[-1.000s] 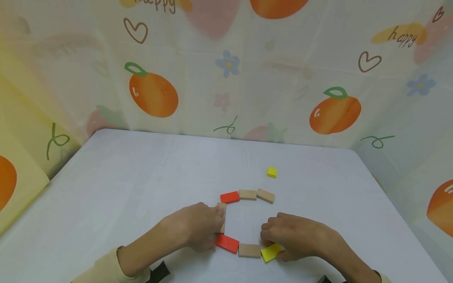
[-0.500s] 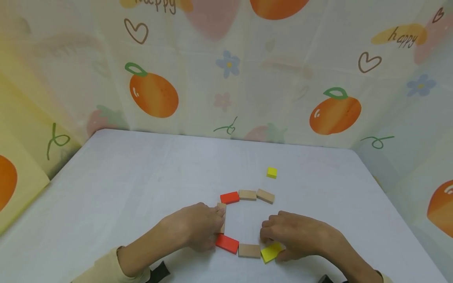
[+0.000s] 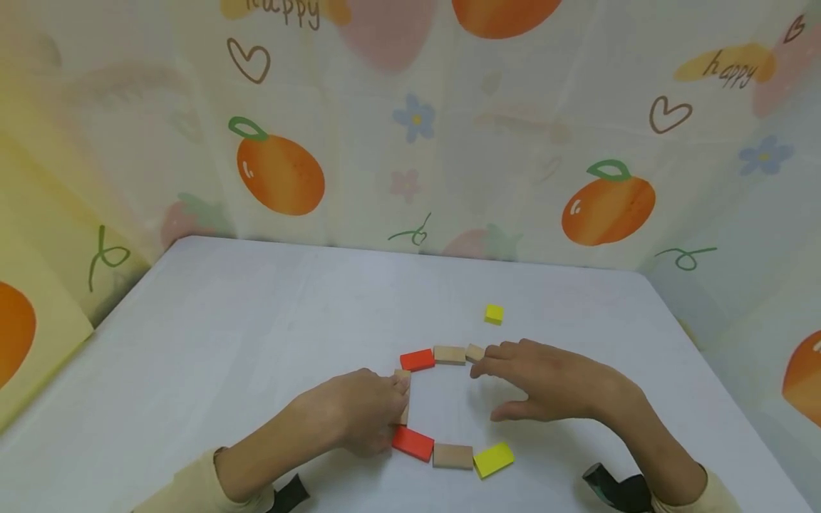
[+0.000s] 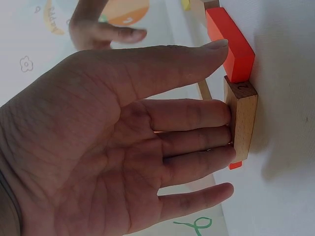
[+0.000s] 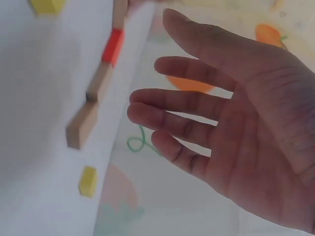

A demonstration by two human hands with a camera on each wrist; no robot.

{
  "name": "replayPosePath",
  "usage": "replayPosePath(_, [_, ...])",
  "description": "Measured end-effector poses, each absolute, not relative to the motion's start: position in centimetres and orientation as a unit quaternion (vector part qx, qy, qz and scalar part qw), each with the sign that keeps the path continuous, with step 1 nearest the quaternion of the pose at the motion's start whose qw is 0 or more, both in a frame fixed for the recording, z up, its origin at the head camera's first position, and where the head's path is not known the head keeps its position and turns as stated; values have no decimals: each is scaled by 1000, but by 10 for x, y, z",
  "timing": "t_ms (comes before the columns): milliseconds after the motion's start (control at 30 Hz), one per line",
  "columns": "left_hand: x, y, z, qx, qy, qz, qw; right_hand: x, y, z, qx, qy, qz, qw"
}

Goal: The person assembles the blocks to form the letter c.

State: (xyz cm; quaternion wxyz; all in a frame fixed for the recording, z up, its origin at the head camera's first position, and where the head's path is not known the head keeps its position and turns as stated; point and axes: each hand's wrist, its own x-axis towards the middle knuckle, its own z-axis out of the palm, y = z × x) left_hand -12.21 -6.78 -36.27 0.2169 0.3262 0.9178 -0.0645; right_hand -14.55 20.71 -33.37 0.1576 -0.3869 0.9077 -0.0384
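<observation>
Wooden and coloured blocks form a loop with its right side unfilled. My left hand [image 3: 362,410] lies at the loop's left side. In the left wrist view its fingers stretch straight and their tips touch a plain wooden block [image 4: 246,118]; the thumb tip is by a red block [image 4: 236,49]. My right hand [image 3: 545,381] hovers over the right side, fingers spread, holding nothing. In the head view it partly hides the end wooden block [image 3: 474,353] of the far row. The near row ends in a yellow block [image 3: 494,459], beside a wooden block [image 3: 452,456].
A small yellow block [image 3: 494,314] lies alone beyond the loop. The far row also has a red block [image 3: 417,360] and a wooden block [image 3: 450,355]. A patterned curtain [image 3: 359,178] hangs behind the white table [image 3: 256,313].
My right hand has let go of the yellow block in the near row and moved up and away, its fingers spreading. The left hand and the blocks have stayed in place.
</observation>
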Motion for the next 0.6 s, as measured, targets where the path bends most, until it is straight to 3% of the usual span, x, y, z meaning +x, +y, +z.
replayPosePath(400, [-123,-68,-364,330,917,-63,215,-190,225,-325,-375,921,-52,91])
replayPosePath(600, [-123,-68,-364,327,918,-60,215,-225,233,-338,-363,926,-56,87])
